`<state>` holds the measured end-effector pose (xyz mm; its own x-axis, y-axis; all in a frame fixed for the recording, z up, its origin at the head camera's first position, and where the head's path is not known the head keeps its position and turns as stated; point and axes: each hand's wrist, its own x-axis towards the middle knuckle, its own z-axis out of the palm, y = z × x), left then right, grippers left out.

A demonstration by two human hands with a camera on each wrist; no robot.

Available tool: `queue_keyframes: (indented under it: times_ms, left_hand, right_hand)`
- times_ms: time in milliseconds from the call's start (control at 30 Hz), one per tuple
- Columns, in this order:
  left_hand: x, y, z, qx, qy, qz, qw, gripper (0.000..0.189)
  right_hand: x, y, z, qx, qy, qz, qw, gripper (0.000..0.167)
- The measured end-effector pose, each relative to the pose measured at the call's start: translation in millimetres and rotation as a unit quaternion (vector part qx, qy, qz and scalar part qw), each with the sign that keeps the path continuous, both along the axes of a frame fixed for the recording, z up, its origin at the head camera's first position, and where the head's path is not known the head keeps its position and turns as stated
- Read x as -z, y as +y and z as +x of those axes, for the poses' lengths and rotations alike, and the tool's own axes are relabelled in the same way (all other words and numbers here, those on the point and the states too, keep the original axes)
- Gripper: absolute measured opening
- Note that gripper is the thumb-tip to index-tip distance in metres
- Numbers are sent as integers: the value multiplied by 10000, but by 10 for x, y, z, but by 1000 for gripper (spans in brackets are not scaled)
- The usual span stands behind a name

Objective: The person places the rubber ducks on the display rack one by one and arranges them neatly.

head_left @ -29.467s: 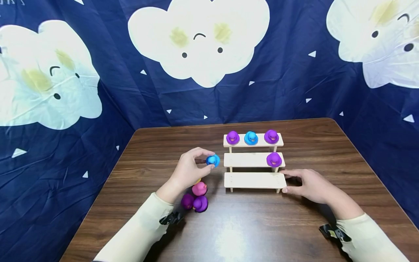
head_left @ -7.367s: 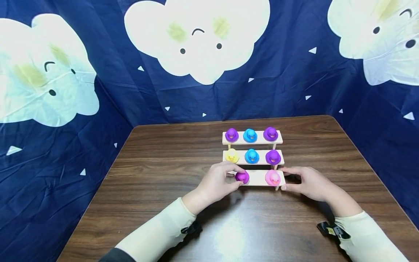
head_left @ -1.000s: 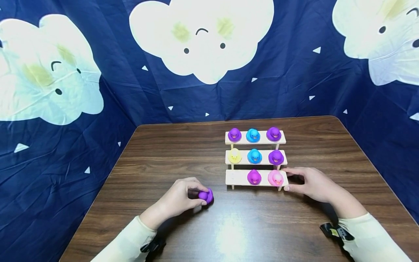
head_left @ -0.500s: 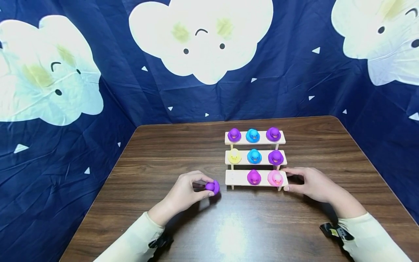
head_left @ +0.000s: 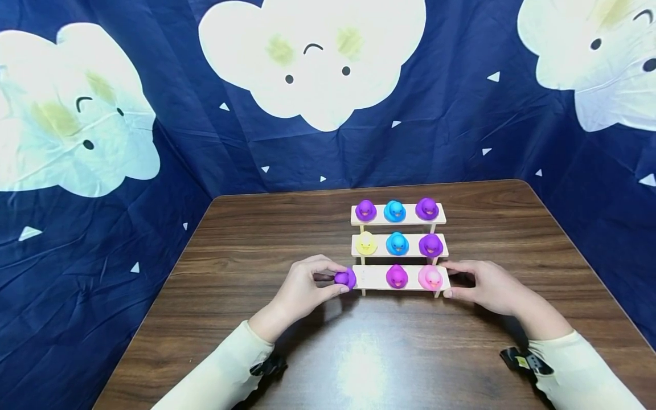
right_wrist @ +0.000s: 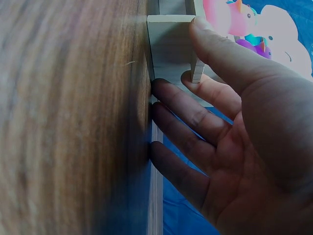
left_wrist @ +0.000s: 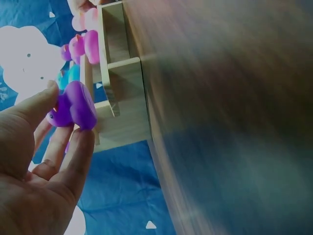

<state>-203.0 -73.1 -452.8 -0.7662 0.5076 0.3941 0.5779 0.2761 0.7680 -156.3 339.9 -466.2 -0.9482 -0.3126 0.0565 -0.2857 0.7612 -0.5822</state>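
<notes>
My left hand pinches a purple rubber duck between thumb and fingertips, at the left end of the bottom step of a three-tier wooden display stand. In the left wrist view this purple duck is level with the plank's end; whether they touch I cannot tell. With thumb and forefinger, my right hand grips the right end of the bottom plank. On that step sit a magenta duck in the middle and a pink duck at the right.
The middle step holds a yellow duck, a blue duck and a purple duck. On the top step a blue duck sits between two purple ones. Behind the brown wooden table hangs a dark blue cloud-patterned cloth.
My left hand has carried the purple duck from the tabletop up and right to the bottom step's left end. My right hand stays at the stand. Earlier, the lower steps filled with ducks.
</notes>
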Motion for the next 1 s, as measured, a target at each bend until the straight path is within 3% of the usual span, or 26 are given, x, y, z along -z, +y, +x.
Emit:
queue_keyframes:
  times_ms: [600,1000]
  left_hand:
    - [21,343,-54,-8,98,-32,9999,29]
    - [15,466,-46,-211,-94,-554,9982,28]
  right_hand:
    - [-1,9,0,-15,85,18,10000,59]
    - [3,7,-1,-25,84,11,10000,59]
